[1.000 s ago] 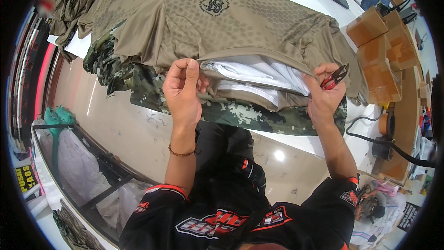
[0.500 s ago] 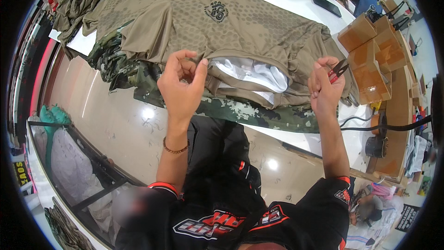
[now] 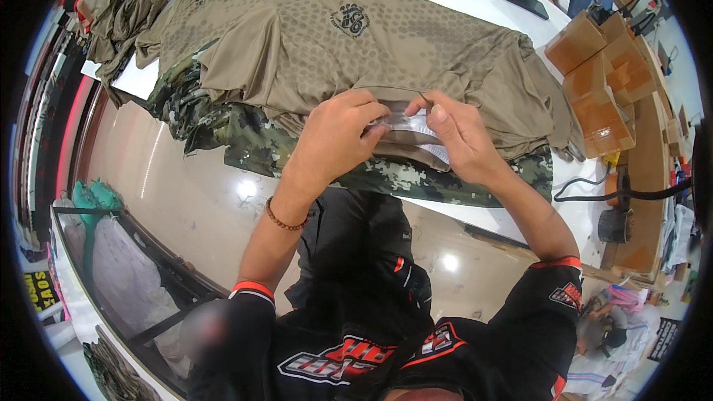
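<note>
An olive shirt with a hexagon pattern and dark emblem [image 3: 282, 52] lies spread over camouflage fabric [image 3: 249, 137] on the white table [image 3: 575, 223]. At the shirt's near opening, which shows white inner cloth [image 3: 420, 137], my left hand [image 3: 338, 137] is closed in a pinch on the fabric edge. My right hand [image 3: 460, 141], close beside it, holds small snips [image 3: 425, 100], mostly hidden by the fingers except a dark blade tip.
Cardboard boxes [image 3: 598, 104], a black phone [image 3: 522, 0] and a dark cable [image 3: 653, 191] are at the right. Crumpled garments [image 3: 130, 7] lie far left. A metal-framed bin with white sacks [image 3: 119, 275] stands lower left. Another person [image 3: 605, 330] is at the lower right.
Both hands have come inward from the two ends of the opening to meet at its middle. The snips have turned and are now largely covered by my right hand.
</note>
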Available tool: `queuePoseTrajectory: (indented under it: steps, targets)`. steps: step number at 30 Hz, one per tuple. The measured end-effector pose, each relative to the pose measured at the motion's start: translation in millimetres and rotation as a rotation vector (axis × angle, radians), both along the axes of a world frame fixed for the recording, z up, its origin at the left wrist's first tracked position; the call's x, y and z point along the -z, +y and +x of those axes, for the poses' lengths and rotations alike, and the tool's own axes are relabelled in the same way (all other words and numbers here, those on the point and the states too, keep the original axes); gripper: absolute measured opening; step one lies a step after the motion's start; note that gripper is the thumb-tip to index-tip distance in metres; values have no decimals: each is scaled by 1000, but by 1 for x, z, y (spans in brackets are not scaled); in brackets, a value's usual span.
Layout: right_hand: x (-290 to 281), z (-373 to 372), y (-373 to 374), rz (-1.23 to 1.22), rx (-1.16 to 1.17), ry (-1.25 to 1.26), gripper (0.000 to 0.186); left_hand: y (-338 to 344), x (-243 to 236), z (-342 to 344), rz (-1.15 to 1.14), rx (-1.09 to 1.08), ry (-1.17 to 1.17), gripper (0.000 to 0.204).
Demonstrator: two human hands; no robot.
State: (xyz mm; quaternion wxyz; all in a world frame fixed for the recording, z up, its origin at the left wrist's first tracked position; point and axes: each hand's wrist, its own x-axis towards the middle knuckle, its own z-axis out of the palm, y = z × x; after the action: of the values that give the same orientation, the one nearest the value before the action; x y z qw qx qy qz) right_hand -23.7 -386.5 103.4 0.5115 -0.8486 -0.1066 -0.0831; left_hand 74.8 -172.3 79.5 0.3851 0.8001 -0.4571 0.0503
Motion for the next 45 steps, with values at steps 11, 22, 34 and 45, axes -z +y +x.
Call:
queuePoseTrajectory:
  steps: [11,22,34,45]
  targets:
    - [29,4,4,-165,79,-105,19,-2,27,2,-217,-49,171,10]
    - [32,5,8,-312,102,-118,24,0,21,-1,-292,-153,320,7]
    - [33,4,24,-679,144,-188,26,1,26,-1,-352,-102,277,9]
    - [34,5,31,-824,158,-199,27,0,28,-1,-345,-101,249,8]
